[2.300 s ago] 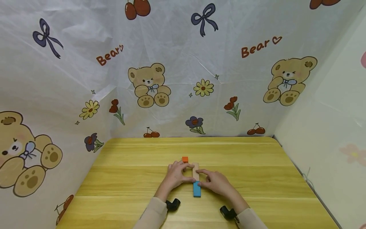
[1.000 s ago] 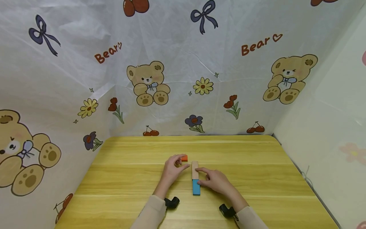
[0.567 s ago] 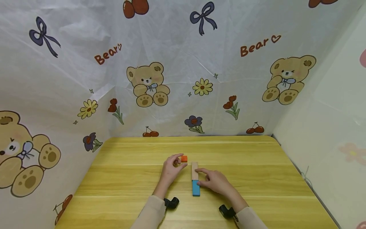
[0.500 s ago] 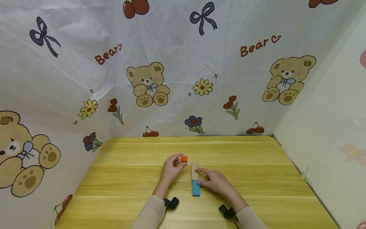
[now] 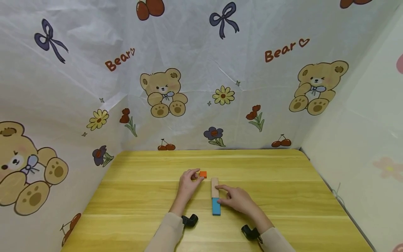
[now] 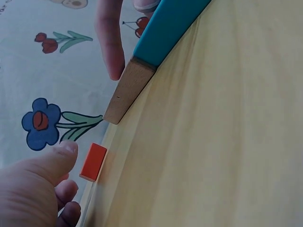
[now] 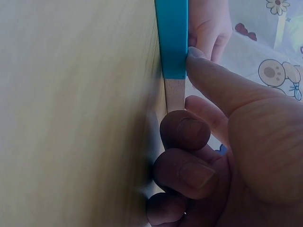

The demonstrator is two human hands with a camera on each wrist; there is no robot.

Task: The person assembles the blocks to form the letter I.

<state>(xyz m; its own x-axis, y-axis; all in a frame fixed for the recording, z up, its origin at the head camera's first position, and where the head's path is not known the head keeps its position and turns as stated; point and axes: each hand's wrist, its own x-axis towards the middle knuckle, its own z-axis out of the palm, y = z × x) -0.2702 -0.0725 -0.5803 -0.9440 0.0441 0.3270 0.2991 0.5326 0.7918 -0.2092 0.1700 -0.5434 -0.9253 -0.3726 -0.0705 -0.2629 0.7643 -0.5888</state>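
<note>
A plain wooden block (image 5: 214, 188) lies end to end with a blue block (image 5: 216, 207) in one line on the table. My right hand (image 5: 238, 200) touches them from the right: the index fingertip is on the wooden block, the thumb on the blue one. In the right wrist view the thumb lies straight against the blue block (image 7: 173, 40), with the other fingers bent below it. A small orange block (image 5: 203, 174) sits farther back, left of the line. Around its left side my left hand (image 5: 188, 183) holds thumb and index finger apart, both tips close to it.
The wood-grain table (image 5: 151, 196) ends at a white sheet (image 5: 195, 52) printed with bears and flowers. A pale wall (image 5: 362, 140) stands along the right side, with a thin cord by the table edge. Black wrist cameras (image 5: 190, 221) sit below both hands.
My left hand has left the wooden block and moved back and left to the orange block. Its thumb and index finger have drawn closer together. The right hand keeps its place.
</note>
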